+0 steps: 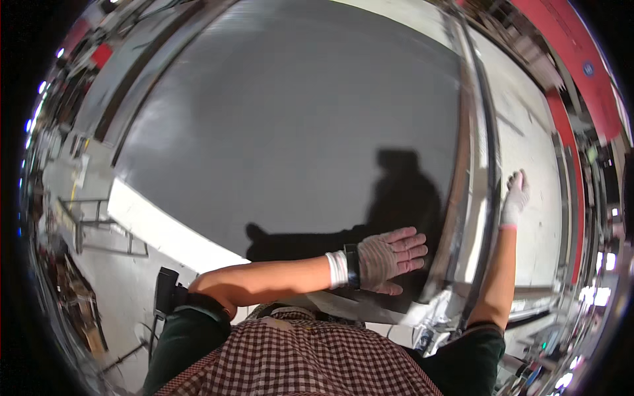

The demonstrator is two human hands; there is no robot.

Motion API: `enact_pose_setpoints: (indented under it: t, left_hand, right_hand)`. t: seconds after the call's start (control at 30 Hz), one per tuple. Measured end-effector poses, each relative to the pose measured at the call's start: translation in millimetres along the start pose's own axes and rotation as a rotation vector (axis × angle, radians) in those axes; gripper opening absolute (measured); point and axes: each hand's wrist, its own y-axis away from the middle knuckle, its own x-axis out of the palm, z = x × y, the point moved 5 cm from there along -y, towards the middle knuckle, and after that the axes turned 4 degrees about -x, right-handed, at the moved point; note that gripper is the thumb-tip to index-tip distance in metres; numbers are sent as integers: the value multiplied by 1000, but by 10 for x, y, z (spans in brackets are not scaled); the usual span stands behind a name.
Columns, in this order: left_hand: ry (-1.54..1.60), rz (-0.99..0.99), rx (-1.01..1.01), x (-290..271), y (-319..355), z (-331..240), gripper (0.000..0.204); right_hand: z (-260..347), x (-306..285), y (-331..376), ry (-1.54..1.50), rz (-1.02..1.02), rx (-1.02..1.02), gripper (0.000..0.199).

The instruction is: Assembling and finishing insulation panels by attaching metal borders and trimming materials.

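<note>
A large, flat, dark grey sheet [284, 125] fills most of the view. My left hand [393, 256], in a pale knit glove with a black wristband, lies flat with fingers spread on the sheet's near right corner. A shiny metal rail [477, 165] runs along the sheet's right edge. Past that rail, my right hand [514, 198], also gloved, stretches out with fingers extended over a white surface [535, 145]. Neither hand holds anything. My shadow falls on the sheet by the left hand.
A white strip [165, 228] borders the sheet's near left edge. A metal frame [92, 224] stands on the floor at the left. A black device [165, 290] hangs at my left hip. Red panels [584, 72] line the far right.
</note>
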Motion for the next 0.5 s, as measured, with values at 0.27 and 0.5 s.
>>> enact_pose_setpoints:
  t: [0.27, 0.5]
  left_hand:
    - [-419, -303, -891, -2308, 2919, 1524, 68]
    - [-669, -1118, -1974, -2593, 7905, 2447, 104]
  right_hand:
    - [117, 1057, 1181, 420, 512, 322, 62]
    - [294, 1567, 1156, 404, 536, 635, 65]
